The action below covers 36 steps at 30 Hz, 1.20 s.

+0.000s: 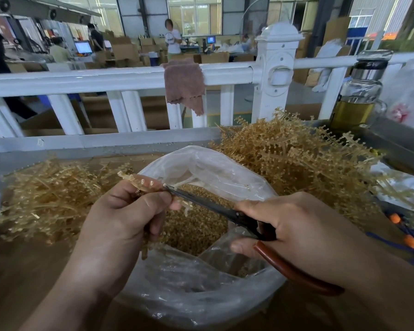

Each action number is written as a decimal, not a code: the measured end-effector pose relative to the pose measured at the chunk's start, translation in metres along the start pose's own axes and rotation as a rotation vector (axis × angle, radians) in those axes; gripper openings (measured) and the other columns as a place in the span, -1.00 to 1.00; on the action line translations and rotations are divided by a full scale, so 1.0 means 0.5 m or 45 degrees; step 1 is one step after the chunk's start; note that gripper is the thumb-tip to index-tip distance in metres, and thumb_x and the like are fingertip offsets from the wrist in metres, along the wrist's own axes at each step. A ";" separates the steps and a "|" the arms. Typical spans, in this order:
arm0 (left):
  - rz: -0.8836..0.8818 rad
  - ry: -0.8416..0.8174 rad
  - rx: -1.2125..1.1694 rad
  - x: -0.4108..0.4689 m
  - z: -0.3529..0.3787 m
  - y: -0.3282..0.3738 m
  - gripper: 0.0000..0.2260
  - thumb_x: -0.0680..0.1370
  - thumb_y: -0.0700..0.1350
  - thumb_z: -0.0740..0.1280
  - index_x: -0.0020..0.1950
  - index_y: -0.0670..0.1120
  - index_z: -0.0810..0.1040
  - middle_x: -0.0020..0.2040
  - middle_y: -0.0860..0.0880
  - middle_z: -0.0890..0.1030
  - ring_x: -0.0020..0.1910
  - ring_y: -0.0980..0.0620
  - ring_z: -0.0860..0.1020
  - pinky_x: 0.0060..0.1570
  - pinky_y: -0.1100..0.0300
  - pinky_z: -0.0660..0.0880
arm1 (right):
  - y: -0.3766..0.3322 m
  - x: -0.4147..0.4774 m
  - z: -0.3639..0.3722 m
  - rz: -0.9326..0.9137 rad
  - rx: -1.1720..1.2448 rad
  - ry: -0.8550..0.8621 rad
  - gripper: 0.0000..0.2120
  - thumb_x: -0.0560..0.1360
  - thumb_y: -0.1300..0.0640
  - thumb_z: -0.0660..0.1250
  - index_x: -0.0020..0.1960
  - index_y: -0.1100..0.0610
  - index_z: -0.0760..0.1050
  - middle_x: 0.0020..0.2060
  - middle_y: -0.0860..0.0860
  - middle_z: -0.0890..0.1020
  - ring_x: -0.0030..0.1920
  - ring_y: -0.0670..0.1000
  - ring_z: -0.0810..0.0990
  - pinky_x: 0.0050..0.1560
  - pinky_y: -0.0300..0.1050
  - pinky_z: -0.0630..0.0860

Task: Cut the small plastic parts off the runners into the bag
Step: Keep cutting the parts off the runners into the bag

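Surface: a brown wooden desk [22, 278], closed at its far side by a low grey metal ledge [105, 139].
Room: a large factory hall behind a white slatted railing [81, 80] — stacked cardboard boxes [124, 50], lit screens, and a person in a white shirt [173, 37] standing far back.
On the railing: a brownish-pink cloth [184, 86] hangs over the top bar.
Right edge: a glass bottle with a steel collar and yellow liquid [359, 99] stands on the ledge, with a white plastic bag [409, 91] beside it.
Left heap: tangled amber plastic runners [46, 194] lie at the desk's left.
Right heap: a taller mound of the same amber branched runners [296, 158] reaches the far ledge.
Bag: a clear plastic bag [201, 290] sits open between the heaps at the near edge, and small amber cut parts [196, 225] fill its bottom.
Left hand [120, 211]: fingers curled, pinching a single amber runner strip [144, 183] above the bag's mouth.
Right hand [296, 225]: fingers wrapped round the reddish-brown handles of black-bladed scissors [213, 206] — the blade tip meets the strip.
Open room: bare desk shows only at the near left, in front of the left heap.
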<state>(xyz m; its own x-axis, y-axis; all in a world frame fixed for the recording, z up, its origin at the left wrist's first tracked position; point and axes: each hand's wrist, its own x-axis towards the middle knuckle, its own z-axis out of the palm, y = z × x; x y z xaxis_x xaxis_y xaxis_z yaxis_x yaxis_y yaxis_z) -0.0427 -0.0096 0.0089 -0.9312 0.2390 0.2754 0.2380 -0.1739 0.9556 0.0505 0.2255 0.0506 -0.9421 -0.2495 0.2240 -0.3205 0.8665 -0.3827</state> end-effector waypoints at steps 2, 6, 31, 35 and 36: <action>-0.003 0.003 0.002 0.000 0.000 0.000 -0.73 0.31 0.02 0.49 -0.21 -0.18 0.66 -0.50 -0.09 0.37 -0.51 0.01 0.31 -0.49 0.25 0.31 | -0.001 0.000 0.001 0.012 -0.003 -0.011 -0.37 0.37 -0.46 0.16 0.28 -0.13 0.54 -0.41 -0.27 0.45 -0.25 -0.29 0.53 -0.29 -0.38 0.41; 0.002 -0.009 0.039 -0.001 -0.002 0.000 -0.74 0.32 0.03 0.48 -0.22 -0.16 0.67 -0.50 -0.09 0.36 -0.51 0.02 0.31 -0.49 0.25 0.31 | 0.004 0.001 0.004 0.018 0.001 -0.029 -0.40 0.36 -0.46 0.17 0.24 -0.15 0.54 -0.34 -0.24 0.54 -0.24 -0.25 0.56 -0.30 -0.30 0.46; -0.046 0.022 -0.009 -0.001 0.002 -0.001 -0.66 0.27 0.01 0.49 -0.17 -0.24 0.60 -0.50 -0.07 0.39 -0.51 0.01 0.29 -0.51 0.26 0.30 | 0.006 0.005 0.007 0.000 -0.053 -0.063 -0.41 0.41 -0.42 0.13 0.25 -0.12 0.56 -0.43 -0.19 0.44 -0.32 -0.20 0.50 -0.37 -0.28 0.39; -0.054 0.014 0.021 -0.003 0.004 0.002 -0.67 0.27 0.03 0.48 -0.19 -0.23 0.62 -0.50 -0.09 0.37 -0.50 0.00 0.29 -0.50 0.23 0.30 | 0.008 0.005 0.008 0.009 -0.007 -0.063 -0.48 0.43 -0.38 0.26 0.26 -0.13 0.56 -0.45 -0.24 0.40 -0.29 -0.27 0.50 -0.34 -0.33 0.38; -0.058 0.012 0.029 -0.003 0.004 0.003 -0.67 0.27 0.03 0.48 -0.20 -0.22 0.63 -0.49 -0.09 0.37 -0.50 0.00 0.29 -0.49 0.23 0.30 | 0.009 0.006 0.008 0.010 -0.001 -0.062 -0.49 0.43 -0.37 0.29 0.26 -0.12 0.56 -0.45 -0.26 0.41 -0.29 -0.27 0.51 -0.35 -0.33 0.38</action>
<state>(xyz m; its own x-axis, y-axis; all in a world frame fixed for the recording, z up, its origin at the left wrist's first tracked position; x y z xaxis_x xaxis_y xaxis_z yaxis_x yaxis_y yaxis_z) -0.0402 -0.0082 0.0102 -0.9438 0.2371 0.2303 0.2012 -0.1409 0.9694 0.0459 0.2267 0.0460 -0.9482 -0.2639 0.1771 -0.3134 0.8686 -0.3837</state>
